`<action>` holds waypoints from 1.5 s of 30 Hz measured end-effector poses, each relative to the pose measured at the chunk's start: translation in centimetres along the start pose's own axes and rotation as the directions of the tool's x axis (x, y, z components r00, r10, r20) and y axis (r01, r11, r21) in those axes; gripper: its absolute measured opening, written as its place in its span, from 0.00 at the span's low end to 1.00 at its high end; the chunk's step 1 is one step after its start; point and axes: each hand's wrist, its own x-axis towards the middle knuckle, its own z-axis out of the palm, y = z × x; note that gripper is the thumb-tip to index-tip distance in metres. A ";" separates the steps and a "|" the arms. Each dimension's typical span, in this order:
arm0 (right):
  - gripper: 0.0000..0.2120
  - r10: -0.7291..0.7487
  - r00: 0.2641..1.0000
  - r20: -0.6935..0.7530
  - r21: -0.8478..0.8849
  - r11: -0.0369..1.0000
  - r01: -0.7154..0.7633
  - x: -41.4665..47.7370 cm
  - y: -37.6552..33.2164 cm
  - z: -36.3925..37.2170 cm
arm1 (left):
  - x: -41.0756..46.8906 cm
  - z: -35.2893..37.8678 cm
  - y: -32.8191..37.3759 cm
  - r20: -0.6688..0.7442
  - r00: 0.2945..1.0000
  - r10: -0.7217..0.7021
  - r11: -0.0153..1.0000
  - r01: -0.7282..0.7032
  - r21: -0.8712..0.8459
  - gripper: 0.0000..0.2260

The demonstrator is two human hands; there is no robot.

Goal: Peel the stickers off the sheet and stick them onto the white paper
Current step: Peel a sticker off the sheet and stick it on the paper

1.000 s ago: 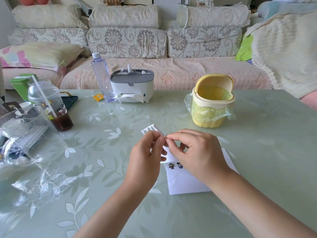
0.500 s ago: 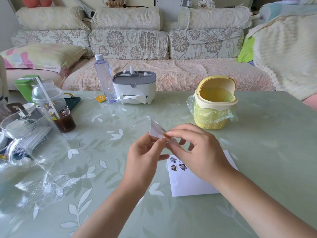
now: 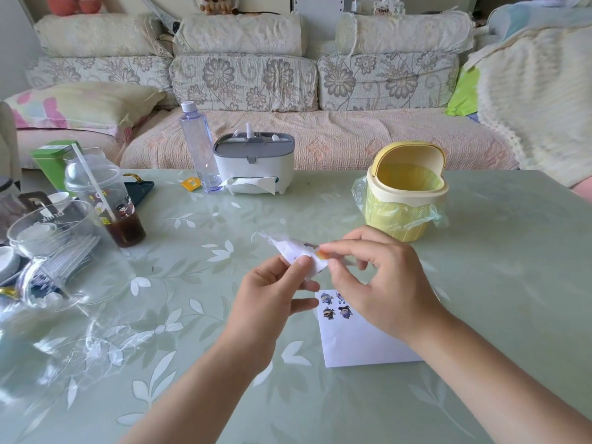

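Peeling a sticker above the bench [image 3: 480, 283]
Far left, a clear jug [image 3: 73, 238] reads "Drink". The left hand [image 3: 272, 293] pinches the sticker sheet [image 3: 296, 253], its long axis running left to right; the right hand [image 3: 378, 283]'s fingers [image 3: 349, 246] pinch an orange sticker [image 3: 322, 254] at its right end. The white paper [image 3: 362, 344] lies flat just below, nearer the right hand, four stickers [image 3: 345, 312] already on.
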 end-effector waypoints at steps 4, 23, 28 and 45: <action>0.13 0.107 0.994 0.000 -0.004 0.994 -0.107 -0.1 -0.5 0.5 | 0.0 0.3 -0.2 -0.058 0.996 0.071 0.996 -0.068 0.053 0.10; 0.12 0.091 0.996 -0.001 -0.114 0.989 -0.091 -0.5 -0.8 1.0 | 0.1 0.9 -0.6 -0.068 0.986 0.153 0.984 -0.146 0.098 0.09; 0.06 0.299 0.951 0.075 0.046 0.952 -0.302 -0.4 -1.0 0.7 | 0.7 0.2 -1.1 -0.098 0.971 0.217 0.964 -0.197 0.180 0.08; 0.05 0.327 0.929 0.172 -0.131 0.942 -0.308 -0.3 -1.3 -0.2 | 0.7 -0.1 -0.8 0.035 0.965 0.258 0.848 -0.244 0.470 0.09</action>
